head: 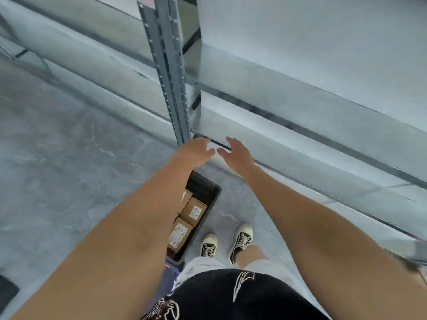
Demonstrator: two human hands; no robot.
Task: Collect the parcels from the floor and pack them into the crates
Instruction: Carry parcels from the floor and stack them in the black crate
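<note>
Two surfaces are filling most of the view: a pale grey concrete floor (57, 181) and grey metal shelving (300, 88) with a perforated upright post (171, 77). A black crate (209, 192) is sitting on the floor beside the person's shoes (241, 241), holding brown cardboard parcels (194, 211) with white labels. Above it, the left hand (195, 152) and right hand (235, 155) are reaching forward, fingers spread and gripping nothing.
</note>
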